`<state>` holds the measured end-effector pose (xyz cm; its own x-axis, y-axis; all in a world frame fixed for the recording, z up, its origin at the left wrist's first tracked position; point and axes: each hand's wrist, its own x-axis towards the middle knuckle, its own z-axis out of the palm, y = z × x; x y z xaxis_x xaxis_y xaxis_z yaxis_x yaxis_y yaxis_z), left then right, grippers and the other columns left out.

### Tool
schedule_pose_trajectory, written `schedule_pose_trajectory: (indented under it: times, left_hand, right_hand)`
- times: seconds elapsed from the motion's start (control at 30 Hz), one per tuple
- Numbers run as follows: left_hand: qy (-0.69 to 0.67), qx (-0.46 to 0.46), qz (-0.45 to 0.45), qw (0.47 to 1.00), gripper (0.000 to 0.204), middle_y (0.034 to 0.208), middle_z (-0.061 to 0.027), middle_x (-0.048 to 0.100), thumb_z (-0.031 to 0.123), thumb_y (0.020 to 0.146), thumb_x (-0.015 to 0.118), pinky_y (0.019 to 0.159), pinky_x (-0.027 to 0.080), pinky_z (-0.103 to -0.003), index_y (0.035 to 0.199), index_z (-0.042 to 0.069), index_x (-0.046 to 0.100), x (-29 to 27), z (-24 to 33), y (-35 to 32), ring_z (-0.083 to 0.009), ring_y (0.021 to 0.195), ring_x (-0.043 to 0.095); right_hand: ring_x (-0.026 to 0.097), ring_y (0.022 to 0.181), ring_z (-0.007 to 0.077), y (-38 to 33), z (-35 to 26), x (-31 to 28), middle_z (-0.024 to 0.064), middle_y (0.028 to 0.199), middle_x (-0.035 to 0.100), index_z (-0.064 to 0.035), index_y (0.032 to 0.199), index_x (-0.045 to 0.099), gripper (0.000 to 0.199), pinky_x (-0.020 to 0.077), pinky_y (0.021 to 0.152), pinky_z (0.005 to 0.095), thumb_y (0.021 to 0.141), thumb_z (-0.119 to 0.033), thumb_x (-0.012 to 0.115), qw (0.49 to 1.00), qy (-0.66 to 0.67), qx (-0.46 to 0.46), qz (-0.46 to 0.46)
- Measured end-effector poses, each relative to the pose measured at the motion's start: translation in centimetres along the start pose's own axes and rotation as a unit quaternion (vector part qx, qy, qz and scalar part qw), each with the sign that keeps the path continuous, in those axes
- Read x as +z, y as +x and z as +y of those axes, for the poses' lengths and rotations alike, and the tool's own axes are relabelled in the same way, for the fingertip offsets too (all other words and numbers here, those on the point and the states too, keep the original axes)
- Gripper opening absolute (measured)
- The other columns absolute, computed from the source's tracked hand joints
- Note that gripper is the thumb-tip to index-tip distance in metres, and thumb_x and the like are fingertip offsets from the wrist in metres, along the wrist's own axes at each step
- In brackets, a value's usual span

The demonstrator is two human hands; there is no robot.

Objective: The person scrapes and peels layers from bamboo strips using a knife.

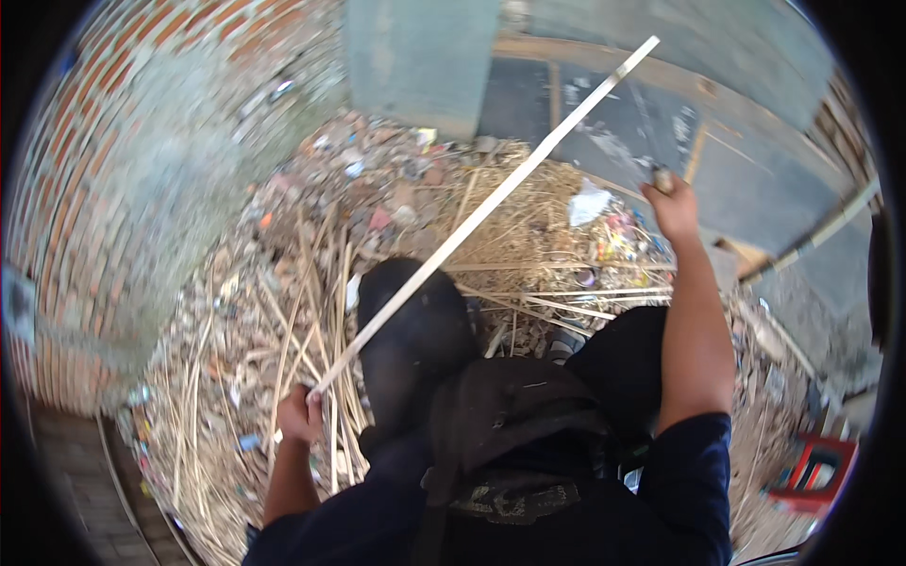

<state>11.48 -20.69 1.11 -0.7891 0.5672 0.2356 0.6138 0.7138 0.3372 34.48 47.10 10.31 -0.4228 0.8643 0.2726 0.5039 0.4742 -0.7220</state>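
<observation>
— What's closest to you there?

— The person's own dark clothes fill the bottom: a navy top and black trousers [425, 330], one knee raised toward the middle. The left hand [300, 413] is low on the left, fingers curled tight into a fist around the near end of a long pale stick [491, 203].

— And the stick, where does it run?

— From that fist it slants up and to the right, crossing over the raised knee and the litter, and its far tip ends high up against the grey boards [755, 179] at the top.

— The other hand?

— The right hand [672, 206] is stretched out farther off, on the right, arm nearly straight. It's clenched around something small and dark [662, 177] poking out of the top of the fist; I cannot tell what that is.

— What's underfoot?

— A heap of dry split canes and straw [311, 311], spread from the lower left up past the knee, mixed with rubble, scraps of coloured wrapper and a crumpled white bit of paper [589, 203] near the right hand.

— Further out?

— A red brick wall [104, 189] curves up the left side. A red crate [813, 472] sits low on the right edge. A grey-green post [420, 57] stands at the top, beside the boards.
</observation>
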Motion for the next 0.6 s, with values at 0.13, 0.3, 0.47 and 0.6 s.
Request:
schedule_pose_trajectory:
  times: [0.13, 0.3, 0.47, 0.6]
  left_hand:
    - [-0.023, -0.113, -0.015, 0.993, 0.035, 0.063, -0.0218, 0.060, 0.035, 0.099, 0.050, 0.058, 0.046, -0.052, 0.081, 0.006, 0.056, -0.3, -1.5, -2.1, -0.0466, 0.065, 0.062]
    - [-0.008, -0.180, 0.039, 0.983, 0.040, 0.063, -0.0232, 0.059, 0.037, 0.103, 0.048, 0.059, 0.046, -0.052, 0.081, 0.004, 0.054, 0.9, -4.3, -7.4, -0.0469, 0.065, 0.061]
    - [-0.023, -0.303, 0.023, 0.952, 0.040, 0.071, -0.0240, 0.061, 0.041, 0.103, 0.049, 0.067, 0.047, -0.053, 0.087, 0.005, 0.056, 3.2, -8.0, -11.6, -0.0455, 0.073, 0.063]
    - [0.104, -0.366, -0.005, 0.925, 0.040, 0.117, -0.0204, 0.062, 0.042, 0.095, 0.062, 0.095, 0.046, -0.051, 0.119, 0.011, 0.055, 3.8, -8.1, -12.3, -0.0406, 0.110, 0.059]
  right_hand:
    - [0.065, 0.080, 0.0275, 0.2, 1.1, -0.4, 0.0149, 0.086, 0.071, 0.0000, 0.102, 0.069, 0.039, 0.0502, 0.077, 0.0421, 0.080, -0.032, 0.076, 0.999, -0.039, 0.022, -0.015]
    - [0.064, 0.079, 0.0265, 1.0, 1.5, 1.6, 0.0149, 0.084, 0.070, 0.0005, 0.099, 0.069, 0.041, 0.0496, 0.078, 0.0414, 0.077, -0.033, 0.077, 0.996, -0.050, 0.053, -0.050]
    - [0.065, 0.079, 0.0278, 0.9, 2.5, 2.4, 0.0145, 0.083, 0.070, 0.0003, 0.095, 0.069, 0.039, 0.0493, 0.076, 0.0414, 0.076, -0.032, 0.078, 0.995, -0.067, 0.060, -0.047]
    - [0.065, 0.078, 0.0284, 0.7, 2.2, 2.5, 0.0144, 0.083, 0.070, -0.0009, 0.096, 0.070, 0.038, 0.0496, 0.075, 0.0414, 0.076, -0.032, 0.078, 0.993, -0.087, 0.063, -0.052]
